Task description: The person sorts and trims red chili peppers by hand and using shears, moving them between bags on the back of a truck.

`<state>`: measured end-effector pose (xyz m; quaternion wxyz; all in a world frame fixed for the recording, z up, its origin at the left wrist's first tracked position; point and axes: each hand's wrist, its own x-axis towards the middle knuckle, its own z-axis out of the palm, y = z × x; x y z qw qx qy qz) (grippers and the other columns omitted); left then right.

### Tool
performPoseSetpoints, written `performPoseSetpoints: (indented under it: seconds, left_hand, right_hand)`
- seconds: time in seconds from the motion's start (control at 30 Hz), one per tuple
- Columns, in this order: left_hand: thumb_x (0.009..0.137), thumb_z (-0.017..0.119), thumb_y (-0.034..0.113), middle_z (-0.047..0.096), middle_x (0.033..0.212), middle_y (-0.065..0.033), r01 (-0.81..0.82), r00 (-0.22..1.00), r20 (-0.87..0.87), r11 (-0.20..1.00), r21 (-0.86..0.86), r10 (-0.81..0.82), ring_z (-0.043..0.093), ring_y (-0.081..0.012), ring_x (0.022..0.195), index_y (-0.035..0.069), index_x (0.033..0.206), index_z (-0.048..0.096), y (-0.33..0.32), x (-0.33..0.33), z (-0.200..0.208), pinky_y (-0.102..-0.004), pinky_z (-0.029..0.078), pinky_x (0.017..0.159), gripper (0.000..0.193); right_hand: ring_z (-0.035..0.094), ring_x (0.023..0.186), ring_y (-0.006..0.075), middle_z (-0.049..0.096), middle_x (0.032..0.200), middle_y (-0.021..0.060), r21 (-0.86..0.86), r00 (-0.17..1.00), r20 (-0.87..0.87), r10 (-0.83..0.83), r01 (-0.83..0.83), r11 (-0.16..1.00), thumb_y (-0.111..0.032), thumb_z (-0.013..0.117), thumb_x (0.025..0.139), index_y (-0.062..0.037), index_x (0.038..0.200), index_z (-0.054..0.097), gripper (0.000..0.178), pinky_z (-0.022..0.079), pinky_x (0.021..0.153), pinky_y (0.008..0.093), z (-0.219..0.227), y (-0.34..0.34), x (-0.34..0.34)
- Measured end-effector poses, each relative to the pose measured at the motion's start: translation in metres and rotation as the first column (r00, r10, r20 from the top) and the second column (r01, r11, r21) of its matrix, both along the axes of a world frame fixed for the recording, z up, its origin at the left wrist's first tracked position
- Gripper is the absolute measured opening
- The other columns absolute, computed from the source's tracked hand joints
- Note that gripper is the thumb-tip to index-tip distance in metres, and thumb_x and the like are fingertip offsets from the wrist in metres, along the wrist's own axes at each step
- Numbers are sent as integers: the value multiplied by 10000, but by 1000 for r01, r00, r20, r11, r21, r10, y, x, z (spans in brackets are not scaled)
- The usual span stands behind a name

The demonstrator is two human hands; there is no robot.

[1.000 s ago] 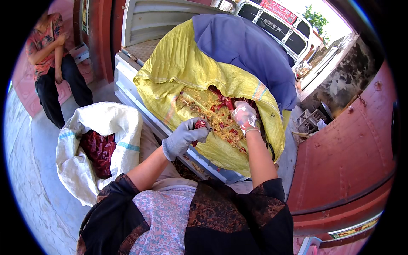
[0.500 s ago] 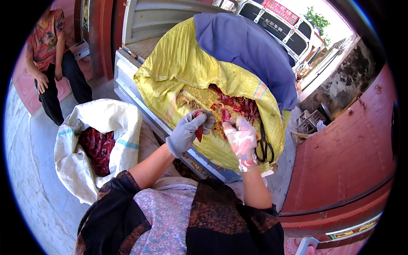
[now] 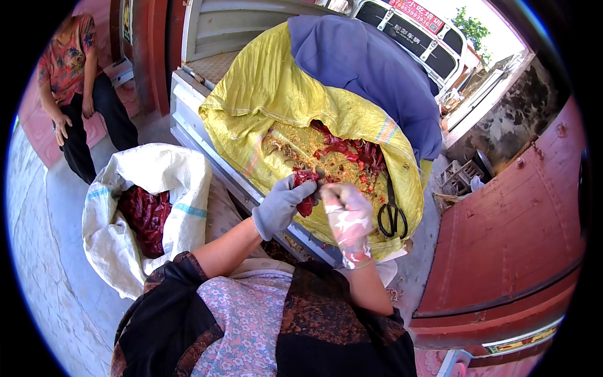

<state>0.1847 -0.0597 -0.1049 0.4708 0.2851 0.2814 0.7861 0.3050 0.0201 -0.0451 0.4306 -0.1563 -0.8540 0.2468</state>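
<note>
Dried red chili peppers [image 3: 305,178] are gripped in my left hand [image 3: 279,206], which wears a grey glove; part of them hangs below the fingers. My right hand [image 3: 347,212], in a pink-and-white patterned glove, is close beside the left fingertips. Its fingers are curled together and slightly blurred, and whatever they pinch is hidden. Beneath both hands is a yellow woven sack [image 3: 251,81], folded open, with more red chilies [image 3: 361,154] and pale seeds and stem bits [image 3: 292,141] on it. Black-handled scissors [image 3: 392,220] lie at its right side.
At my left stands a white woven sack [image 3: 182,169] holding dark red chilies [image 3: 147,220]. The yellow sack rests on a truck bed [image 3: 188,100], beside a blue cloth [image 3: 364,56]. A seated person [image 3: 75,81] is at far left. A red metal door [image 3: 502,232] stands at right.
My right hand has moved left toward my left hand, and the red chili at its fingertips no longer shows there. My left hand has shifted slightly right with chilies held.
</note>
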Motion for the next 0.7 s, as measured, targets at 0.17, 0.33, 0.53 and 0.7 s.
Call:
performPoseSetpoints:
  seconds: [0.17,0.33,0.53,0.7]
  left_hand:
    - [898,549,119,588,866,12,-104,940,-332,992,-70,75,522,-65,737,28,1122,544,-3,2,9,-215,423,662,242]
    - [883,582,105,512,783,70,-183,856,-498,982,-44,137,414,-12,667,28,1119,540,-11,4,27,-195,369,587,252]
    - [882,582,108,466,723,79,-189,808,-567,982,12,162,377,-14,639,22,1034,571,-7,0,22,-204,349,552,174]
    - [889,574,125,460,706,66,-198,759,-634,980,-8,148,384,-29,644,28,968,576,-12,2,27,-218,358,558,125]
  right_hand:
    - [625,695,234,648,790,111,-124,986,47,162,-155,980,-125,691,766,-19,846,648,140,495,649,299,12,27,-17]
    - [636,774,261,654,854,113,0,956,140,257,-259,966,-107,670,775,-33,869,656,121,500,688,320,22,17,-21]
    - [625,690,240,637,830,69,310,964,54,262,-265,913,-94,703,734,-108,899,654,172,497,571,328,26,13,-13]
    - [627,687,233,632,828,76,375,966,60,251,-255,891,-77,682,752,-94,895,633,153,494,572,318,24,16,-10]
